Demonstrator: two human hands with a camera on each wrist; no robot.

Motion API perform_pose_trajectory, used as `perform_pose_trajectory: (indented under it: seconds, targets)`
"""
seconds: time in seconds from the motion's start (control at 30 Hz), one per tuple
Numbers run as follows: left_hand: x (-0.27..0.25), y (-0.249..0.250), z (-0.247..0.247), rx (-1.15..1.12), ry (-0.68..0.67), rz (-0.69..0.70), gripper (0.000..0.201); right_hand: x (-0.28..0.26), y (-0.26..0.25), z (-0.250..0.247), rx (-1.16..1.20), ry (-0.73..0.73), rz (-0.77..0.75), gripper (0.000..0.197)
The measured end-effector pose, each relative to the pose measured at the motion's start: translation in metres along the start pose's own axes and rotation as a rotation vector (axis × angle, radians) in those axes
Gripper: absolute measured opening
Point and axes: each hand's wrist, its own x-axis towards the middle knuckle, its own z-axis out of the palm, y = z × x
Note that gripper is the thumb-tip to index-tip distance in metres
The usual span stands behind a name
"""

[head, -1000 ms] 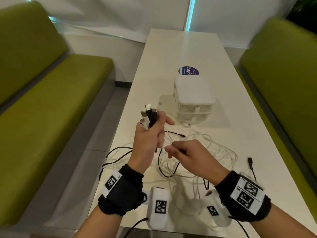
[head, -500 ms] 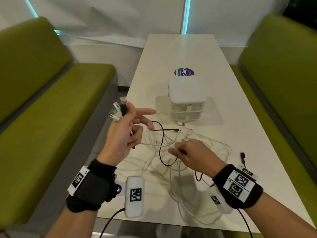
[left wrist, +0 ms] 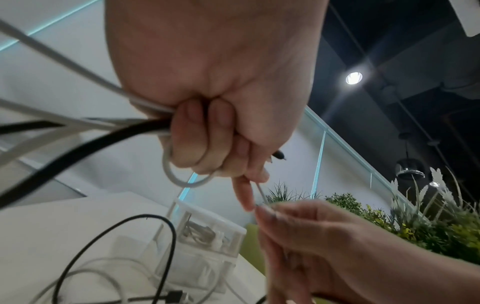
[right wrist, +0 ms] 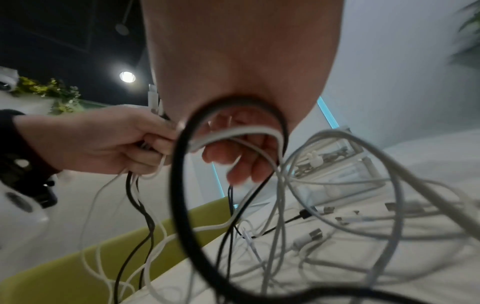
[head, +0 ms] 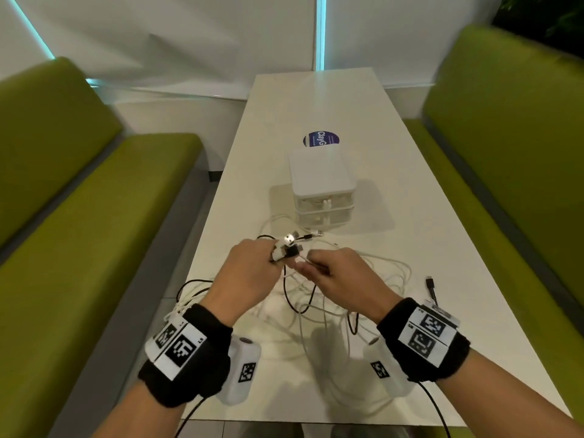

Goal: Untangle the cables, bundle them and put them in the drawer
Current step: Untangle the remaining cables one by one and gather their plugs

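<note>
Head view: the left hand [head: 245,273] is clenched round a bunch of white and black cable ends, whose white and black plugs [head: 286,249] stick up above its knuckles; the right hand [head: 339,275], just beside it, pinches a thin white cable [head: 311,264] between thumb and fingertips; both hands are raised above the long white table [head: 410,191], on the near side of the small white two-drawer plastic box [head: 320,181]; a loose tangle of white and black cables [head: 319,305] lies on the table nearer the viewer than the box, beneath the hands; one black plug end [head: 430,283] lies apart, to the right of the tangle; a round dark blue sticker [head: 320,139] sits just beyond the box; green upholstered benches [head: 79,216] flank the table.

Left wrist view: the left hand [left wrist: 215,86] grips several white cables and one thick black cable [left wrist: 78,148] in its curled fingers; a white loop [left wrist: 179,176] hangs below them; the right hand [left wrist: 311,236] pinches a thin white strand that runs up to the left fingers; the drawer box [left wrist: 207,236] stands behind, both drawers pushed in, with cables visible through its translucent front.

Right wrist view: the right hand [right wrist: 241,156] is blurred, its fingers curled with a flat white cable [right wrist: 233,133] across them; a black loop [right wrist: 182,185] crosses close to the lens; the left hand [right wrist: 103,142] holds its bunch; loose connectors lie on the table in front of the box [right wrist: 335,158].
</note>
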Motion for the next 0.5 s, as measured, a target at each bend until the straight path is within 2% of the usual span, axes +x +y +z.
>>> perform_pose_trajectory:
  seconds: [0.07,0.17,0.3,0.37,0.5]
  targets:
    - [0.006,-0.001,-0.007,-0.096,0.094,0.018,0.028,0.001,0.005,0.001,0.082,-0.042,0.058,0.04]
    - [0.014,-0.002,-0.01,-0.358,0.226,0.005,0.03,0.006,0.006,-0.002,0.175,-0.082,0.099,0.033]
    - [0.013,-0.004,-0.007,-0.565,0.282,0.01,0.032,0.013,0.006,-0.003,0.172,-0.09,0.087,0.032]
    - [0.011,-0.007,-0.007,-0.675,0.333,-0.002,0.033,0.016,0.005,-0.003,0.193,-0.105,0.082,0.025]
    - [0.01,-0.023,-0.015,-1.03,0.393,-0.017,0.037,0.019,0.003,-0.004,0.115,-0.073,0.024,0.021]
